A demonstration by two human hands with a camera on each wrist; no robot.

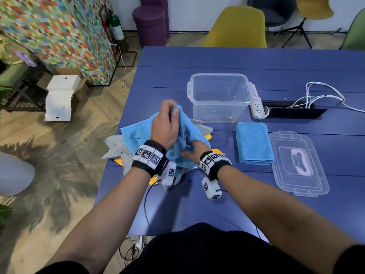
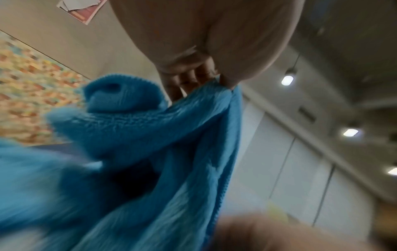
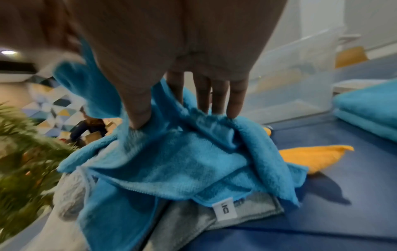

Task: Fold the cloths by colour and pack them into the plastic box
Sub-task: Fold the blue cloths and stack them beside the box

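Two hands work at the near left of a blue tabletop (image 1: 256, 58), the largest thing in sight. Next in size, a clear plastic box (image 1: 219, 95) stands open and upright toward the middle, with nothing visible inside. Its clear lid (image 1: 300, 165) lies flat at the right, apart from the box, a pale handle on its top. A loose blue cloth (image 1: 138, 131) is lifted over a heap of crumpled grey cloths (image 1: 116, 147) and yellow cloths (image 3: 315, 156) (only corners of the yellow show). A second blue cloth, folded (image 1: 253, 143), lies flat between the heap and the lid, just in front of the box. A white power strip (image 1: 257, 108) sits beside the box's right wall, white cables (image 1: 320, 95) farther right.

The left hand (image 1: 165, 125) is raised, its fingers (image 2: 182, 84) pinching an upper edge of the loose blue cloth. The right hand (image 1: 194, 152) is lower and close beside it, thumb and fingers (image 3: 236, 100) gripping a bunched fold of the same cloth.
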